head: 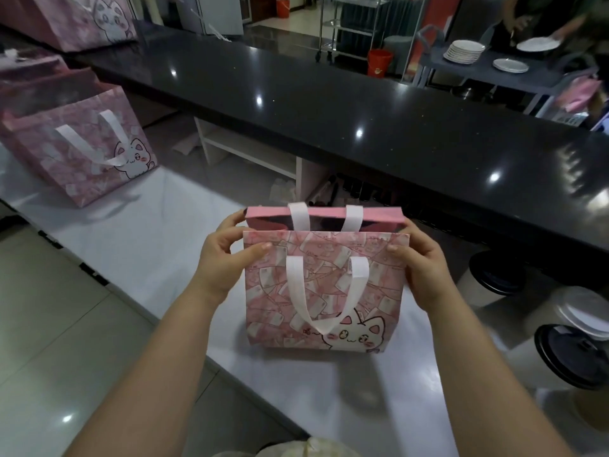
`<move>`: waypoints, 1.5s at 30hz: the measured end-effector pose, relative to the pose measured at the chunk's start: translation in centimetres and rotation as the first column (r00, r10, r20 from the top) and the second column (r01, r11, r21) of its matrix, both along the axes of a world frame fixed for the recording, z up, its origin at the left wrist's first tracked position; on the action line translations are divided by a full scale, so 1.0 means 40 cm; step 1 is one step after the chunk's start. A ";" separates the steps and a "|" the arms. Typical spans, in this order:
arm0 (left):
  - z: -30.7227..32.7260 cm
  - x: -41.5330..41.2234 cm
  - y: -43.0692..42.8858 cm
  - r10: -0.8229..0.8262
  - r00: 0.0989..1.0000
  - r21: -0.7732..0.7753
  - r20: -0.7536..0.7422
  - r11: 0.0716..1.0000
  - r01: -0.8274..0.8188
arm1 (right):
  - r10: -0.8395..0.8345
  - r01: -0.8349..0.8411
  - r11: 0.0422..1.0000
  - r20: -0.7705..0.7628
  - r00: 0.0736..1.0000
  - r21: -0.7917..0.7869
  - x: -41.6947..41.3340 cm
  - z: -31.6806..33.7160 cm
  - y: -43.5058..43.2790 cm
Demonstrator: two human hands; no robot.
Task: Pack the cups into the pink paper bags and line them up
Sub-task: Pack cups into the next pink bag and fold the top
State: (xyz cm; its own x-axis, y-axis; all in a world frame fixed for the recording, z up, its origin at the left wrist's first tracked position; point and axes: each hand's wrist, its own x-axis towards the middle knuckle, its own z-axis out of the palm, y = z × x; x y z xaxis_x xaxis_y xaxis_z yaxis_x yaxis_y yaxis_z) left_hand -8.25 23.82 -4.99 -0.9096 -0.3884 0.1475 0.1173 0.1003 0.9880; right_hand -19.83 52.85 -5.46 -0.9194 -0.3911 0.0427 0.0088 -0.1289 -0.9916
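A pink paper bag [324, 291] printed with a cartoon cat, with white ribbon handles, stands upright and open-mouthed midway along the white tabletop [184, 225]. The left grip [224, 255] pinches its top left corner, and the right grip [421, 262] pinches its top right corner. A second matching pink bag [75, 153] stands near the tabletop's far left end.

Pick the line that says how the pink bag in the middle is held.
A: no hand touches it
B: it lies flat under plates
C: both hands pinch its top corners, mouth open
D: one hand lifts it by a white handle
C: the left hand and the right hand each pinch a top corner of the pink bag, and a dark gap shows between its near and far rims.
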 end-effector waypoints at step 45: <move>0.023 0.046 0.073 0.159 0.987 -0.050 -0.033 0.986 -0.161 | 0.787 0.206 0.311 -0.373 0.492 0.928 -0.011 0.209 -0.045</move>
